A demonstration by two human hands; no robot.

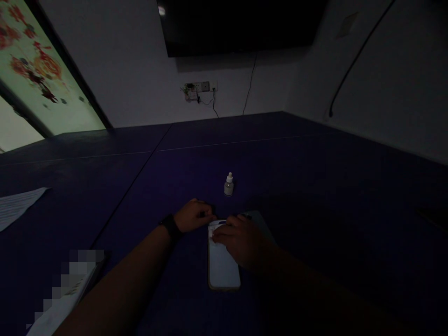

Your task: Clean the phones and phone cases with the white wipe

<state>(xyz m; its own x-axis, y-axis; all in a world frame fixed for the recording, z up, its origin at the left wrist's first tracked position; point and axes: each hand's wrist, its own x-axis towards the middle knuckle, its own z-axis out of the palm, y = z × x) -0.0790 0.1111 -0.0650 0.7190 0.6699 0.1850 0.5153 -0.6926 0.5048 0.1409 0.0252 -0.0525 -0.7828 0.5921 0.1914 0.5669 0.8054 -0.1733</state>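
A phone with a bright, whitish face [224, 270] lies flat on the dark purple table, a brownish rim around its edge. My left hand [193, 215], a black watch [170, 226] on its wrist, is at the phone's top left corner with thumb and fingers pinched. Whether it grips the corner or something small is unclear. Over the phone's upper part rests my right hand [243, 240], fingers drawn together and pressed down. A small pale bit [211, 232] shows by its fingertips. Beyond the hands stands a small white-capped dropper bottle [228, 185]. Under my right hand, a greyish flat sheet [259, 219] is partly covered.
Papers [21, 205] lie at the far left. Another white printed item [66, 294], partly blurred out, is beside my left forearm. A dark flat object [432, 218] sits at the right. Behind the table are wall sockets [199, 87], cables and a dark screen [241, 25].
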